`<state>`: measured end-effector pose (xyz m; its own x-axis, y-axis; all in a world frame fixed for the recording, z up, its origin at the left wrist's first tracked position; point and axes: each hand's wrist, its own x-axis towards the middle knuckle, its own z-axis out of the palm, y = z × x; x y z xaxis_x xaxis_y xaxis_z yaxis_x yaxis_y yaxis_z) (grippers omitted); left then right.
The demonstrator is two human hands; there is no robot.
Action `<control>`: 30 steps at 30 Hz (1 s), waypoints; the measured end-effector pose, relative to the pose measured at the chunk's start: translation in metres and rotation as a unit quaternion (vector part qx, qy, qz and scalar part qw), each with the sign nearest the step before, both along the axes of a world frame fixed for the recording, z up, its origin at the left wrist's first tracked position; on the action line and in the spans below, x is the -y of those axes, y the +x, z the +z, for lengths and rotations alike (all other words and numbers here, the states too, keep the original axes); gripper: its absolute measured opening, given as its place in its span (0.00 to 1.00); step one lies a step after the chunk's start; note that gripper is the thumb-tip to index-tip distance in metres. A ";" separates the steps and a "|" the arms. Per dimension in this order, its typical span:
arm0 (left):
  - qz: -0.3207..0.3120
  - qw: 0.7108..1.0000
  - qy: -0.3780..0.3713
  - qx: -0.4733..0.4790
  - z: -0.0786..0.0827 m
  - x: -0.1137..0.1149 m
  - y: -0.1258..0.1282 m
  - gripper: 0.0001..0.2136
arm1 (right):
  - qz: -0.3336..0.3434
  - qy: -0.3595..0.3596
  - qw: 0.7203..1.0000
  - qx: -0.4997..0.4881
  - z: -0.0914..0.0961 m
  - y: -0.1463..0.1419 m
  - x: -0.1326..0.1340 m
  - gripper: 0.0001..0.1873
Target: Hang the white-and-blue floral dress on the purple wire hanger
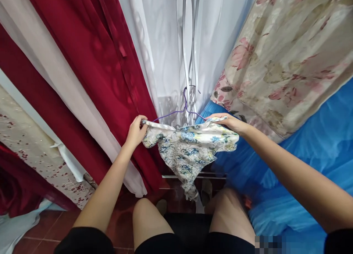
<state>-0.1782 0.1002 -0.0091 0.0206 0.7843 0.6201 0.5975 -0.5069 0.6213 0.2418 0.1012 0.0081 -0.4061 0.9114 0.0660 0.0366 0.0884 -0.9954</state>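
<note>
A floral garment in white, blue and yellow hangs from a purple wire hanger in front of me. My left hand pinches the garment's left shoulder, fingers closed on the cloth. At the right shoulder, my right hand grips the fabric over the hanger's end. The cloth droops down between my knees. The hanger's hook sits by white straps that hang from above.
Dark red curtains and white drapes hang at the left. A sheer white curtain is straight ahead. A flowered beige cloth and a blue fabric fill the right. Reddish floor tiles show below.
</note>
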 end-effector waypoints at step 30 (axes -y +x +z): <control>-0.152 0.879 -0.407 0.198 -0.045 -0.004 -0.019 0.38 | 0.017 -0.096 0.995 -0.009 0.008 0.031 0.010 0.16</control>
